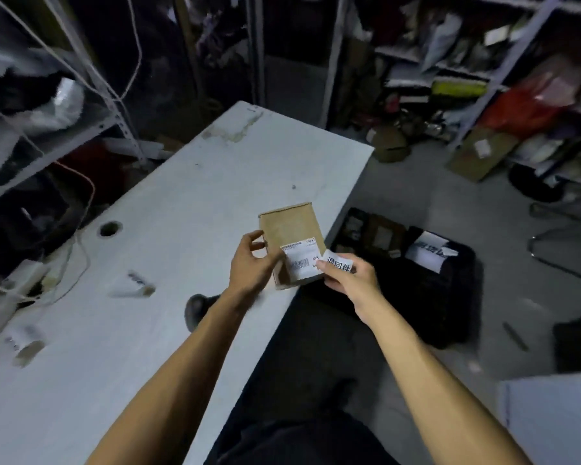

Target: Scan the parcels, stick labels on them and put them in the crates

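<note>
A small brown cardboard parcel (pixel 291 229) sits over the right edge of the white table (pixel 168 203), with a white shipping label (pixel 301 260) on its near end. My left hand (pixel 252 263) grips the parcel's left side. Between thumb and fingers my right hand (pixel 346 276) pinches a small white sticker (pixel 338 263) printed with black characters, held at the parcel's right near corner. On the floor to the right stands a black crate (pixel 450 297) holding parcels and a white paper.
A dark scanner-like object (pixel 198 307) lies on the table beside my left forearm. Label scraps (pixel 138 286) and cables lie at the table's left. Metal shelves full of bags stand left and right. Boxes and bags litter the floor at the far right.
</note>
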The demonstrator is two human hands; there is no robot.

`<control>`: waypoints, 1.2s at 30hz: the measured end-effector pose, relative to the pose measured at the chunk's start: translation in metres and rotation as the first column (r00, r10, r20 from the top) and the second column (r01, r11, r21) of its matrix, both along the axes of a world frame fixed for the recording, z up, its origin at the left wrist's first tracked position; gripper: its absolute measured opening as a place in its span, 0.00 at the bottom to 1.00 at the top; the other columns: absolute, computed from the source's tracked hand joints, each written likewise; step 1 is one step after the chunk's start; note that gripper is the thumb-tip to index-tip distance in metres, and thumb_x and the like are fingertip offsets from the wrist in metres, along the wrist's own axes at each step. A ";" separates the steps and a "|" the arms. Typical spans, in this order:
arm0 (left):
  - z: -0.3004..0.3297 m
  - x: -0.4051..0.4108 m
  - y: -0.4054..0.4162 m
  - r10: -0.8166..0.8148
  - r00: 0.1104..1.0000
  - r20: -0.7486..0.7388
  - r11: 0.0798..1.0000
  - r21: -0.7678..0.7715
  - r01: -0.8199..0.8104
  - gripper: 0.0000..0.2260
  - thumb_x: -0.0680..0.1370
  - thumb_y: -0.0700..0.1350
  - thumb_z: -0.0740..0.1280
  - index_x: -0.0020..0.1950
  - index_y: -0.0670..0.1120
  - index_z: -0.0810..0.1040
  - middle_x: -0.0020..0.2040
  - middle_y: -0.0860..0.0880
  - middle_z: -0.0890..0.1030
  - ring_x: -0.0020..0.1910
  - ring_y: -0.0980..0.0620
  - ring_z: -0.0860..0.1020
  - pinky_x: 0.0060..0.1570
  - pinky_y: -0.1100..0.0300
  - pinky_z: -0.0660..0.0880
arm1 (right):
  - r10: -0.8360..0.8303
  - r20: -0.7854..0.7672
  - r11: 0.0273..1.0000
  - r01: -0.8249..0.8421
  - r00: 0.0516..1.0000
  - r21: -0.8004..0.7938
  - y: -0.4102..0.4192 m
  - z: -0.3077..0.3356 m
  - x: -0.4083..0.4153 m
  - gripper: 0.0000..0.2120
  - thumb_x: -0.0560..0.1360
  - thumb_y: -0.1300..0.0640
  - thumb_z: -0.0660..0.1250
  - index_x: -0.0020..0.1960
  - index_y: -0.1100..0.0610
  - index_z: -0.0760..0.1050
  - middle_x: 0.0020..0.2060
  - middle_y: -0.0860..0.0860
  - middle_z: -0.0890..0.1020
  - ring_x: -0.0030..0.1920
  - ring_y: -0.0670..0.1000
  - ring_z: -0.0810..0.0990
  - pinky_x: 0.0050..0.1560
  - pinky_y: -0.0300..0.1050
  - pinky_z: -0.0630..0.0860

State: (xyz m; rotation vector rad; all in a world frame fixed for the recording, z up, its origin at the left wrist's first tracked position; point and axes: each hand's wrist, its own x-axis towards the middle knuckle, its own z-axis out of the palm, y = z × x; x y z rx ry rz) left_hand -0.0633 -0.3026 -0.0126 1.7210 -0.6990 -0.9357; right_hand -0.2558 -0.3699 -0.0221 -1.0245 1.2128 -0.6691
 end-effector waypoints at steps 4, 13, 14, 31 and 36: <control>-0.022 -0.083 -0.072 -0.178 0.984 0.003 0.983 0.032 0.178 0.26 0.76 0.50 0.74 0.73 0.51 0.71 0.63 0.52 0.76 0.57 0.51 0.78 0.56 0.55 0.77 | -0.124 -0.006 0.990 0.124 0.992 0.067 -0.037 -0.026 -0.089 0.11 0.72 0.58 0.78 0.53 0.58 0.82 0.50 0.53 0.86 0.51 0.51 0.85 0.51 0.45 0.83; -0.093 -0.222 -0.170 -0.446 0.873 -0.196 0.853 0.200 0.481 0.21 0.78 0.39 0.68 0.70 0.50 0.76 0.56 0.53 0.85 0.55 0.54 0.84 0.55 0.57 0.81 | -0.228 -0.133 0.928 0.257 0.964 0.269 -0.092 -0.087 -0.232 0.25 0.72 0.60 0.78 0.67 0.58 0.74 0.59 0.52 0.81 0.55 0.51 0.84 0.54 0.49 0.83; -0.104 -0.231 -0.178 -0.452 0.862 -0.230 0.838 0.222 0.498 0.19 0.79 0.36 0.67 0.67 0.51 0.77 0.53 0.54 0.85 0.52 0.56 0.84 0.51 0.60 0.81 | -0.225 -0.150 0.918 0.261 0.963 0.298 -0.097 -0.095 -0.240 0.31 0.72 0.59 0.79 0.71 0.57 0.71 0.62 0.52 0.79 0.57 0.52 0.83 0.55 0.49 0.83; -0.340 -0.282 -0.374 -0.214 0.831 -0.513 0.705 0.508 0.495 0.19 0.80 0.38 0.67 0.71 0.41 0.73 0.58 0.43 0.83 0.51 0.48 0.84 0.44 0.59 0.81 | -0.239 -0.187 0.764 0.303 0.953 0.569 -0.298 -0.321 -0.293 0.28 0.72 0.57 0.78 0.69 0.53 0.72 0.63 0.55 0.80 0.52 0.50 0.86 0.53 0.53 0.84; -0.513 -0.274 -0.440 -0.138 0.971 -0.197 0.655 0.717 0.238 0.15 0.84 0.42 0.61 0.70 0.40 0.73 0.65 0.37 0.77 0.57 0.40 0.80 0.55 0.52 0.77 | -0.311 -0.253 0.760 0.400 0.916 0.513 -0.360 -0.452 -0.279 0.23 0.73 0.59 0.77 0.65 0.51 0.73 0.52 0.45 0.80 0.46 0.44 0.83 0.42 0.44 0.84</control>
